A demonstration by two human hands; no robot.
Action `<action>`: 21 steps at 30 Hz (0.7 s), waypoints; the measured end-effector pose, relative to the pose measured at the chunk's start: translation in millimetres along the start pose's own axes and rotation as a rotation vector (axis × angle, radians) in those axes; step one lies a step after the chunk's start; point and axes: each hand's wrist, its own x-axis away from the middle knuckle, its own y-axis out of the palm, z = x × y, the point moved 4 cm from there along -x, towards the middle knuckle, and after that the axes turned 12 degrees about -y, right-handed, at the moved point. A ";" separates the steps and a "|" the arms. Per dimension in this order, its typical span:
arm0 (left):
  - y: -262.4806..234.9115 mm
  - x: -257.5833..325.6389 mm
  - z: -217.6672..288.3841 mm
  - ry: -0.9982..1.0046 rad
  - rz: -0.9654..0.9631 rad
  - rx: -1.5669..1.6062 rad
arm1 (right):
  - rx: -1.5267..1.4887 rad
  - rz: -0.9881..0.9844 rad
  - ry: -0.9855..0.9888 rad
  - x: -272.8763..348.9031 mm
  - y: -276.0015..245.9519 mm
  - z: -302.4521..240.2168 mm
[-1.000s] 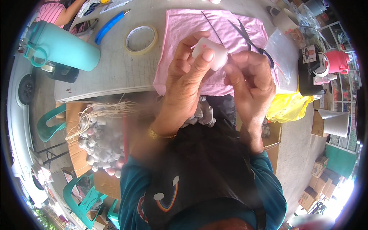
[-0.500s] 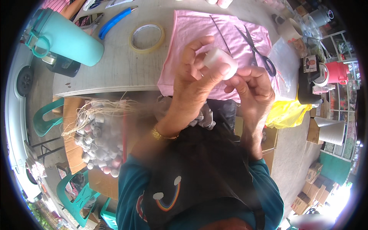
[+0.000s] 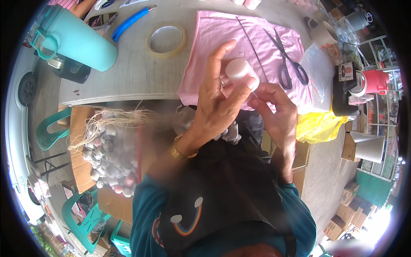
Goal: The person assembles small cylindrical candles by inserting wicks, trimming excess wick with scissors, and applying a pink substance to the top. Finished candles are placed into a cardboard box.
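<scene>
My left hand (image 3: 222, 92) is closed around a small white candle (image 3: 239, 72) with a waxy, pink-tinged side, its thumb pressed on the lower part and its index finger raised. Close by, the thumb and fingers of my right hand (image 3: 274, 107) are pinched on a short thin white wick at the candle's lower end. Both hands are above a pink cloth (image 3: 205, 38) at the table's near edge. On the cloth lie a long thin dark rod (image 3: 252, 43) and black-handled scissors (image 3: 286, 58), open.
A tape roll (image 3: 166, 41), a blue-handled cutter (image 3: 132, 23) and a teal tumbler (image 3: 81, 40) are on the table's left. An open carton (image 3: 83, 141) of small white pieces and strings stands below. A yellow plastic bag (image 3: 321, 126) hangs at right.
The candle has turned more upright in my left hand and shows its flat top. My right hand has lowered slightly and shifted left, with the thin wick now visible at its fingertips.
</scene>
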 end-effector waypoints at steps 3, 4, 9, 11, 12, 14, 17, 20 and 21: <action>4.3 3.1 1.6 -0.020 -0.048 0.007 | -0.005 0.069 -0.017 1.6 -0.3 -0.8; 5.0 4.4 2.8 -0.006 -0.043 -0.043 | 0.017 0.086 -0.065 1.2 -1.5 -4.0; 4.6 7.9 7.0 0.025 -0.060 -0.182 | 0.055 0.078 -0.033 -4.2 0.4 -16.0; 3.2 10.6 6.7 -0.007 -0.034 -0.121 | 0.160 0.035 -0.070 -7.3 1.6 -24.6; 2.5 11.9 5.7 -0.038 -0.022 -0.075 | 0.255 0.014 -0.120 -8.6 1.6 -29.4; 1.2 12.2 5.1 -0.055 -0.007 -0.130 | 0.502 0.063 -0.221 -10.1 -1.8 -38.8; -3.7 13.9 6.1 -0.010 0.053 -0.484 | -0.030 0.011 -0.513 -3.7 -3.1 -61.3; -0.1 12.2 -1.1 -0.028 -0.001 -0.640 | -0.925 -0.466 -0.588 2.3 12.4 -90.1; 2.7 11.9 -6.6 -0.119 -0.035 -0.441 | -1.125 -0.622 -0.517 7.2 16.1 -101.3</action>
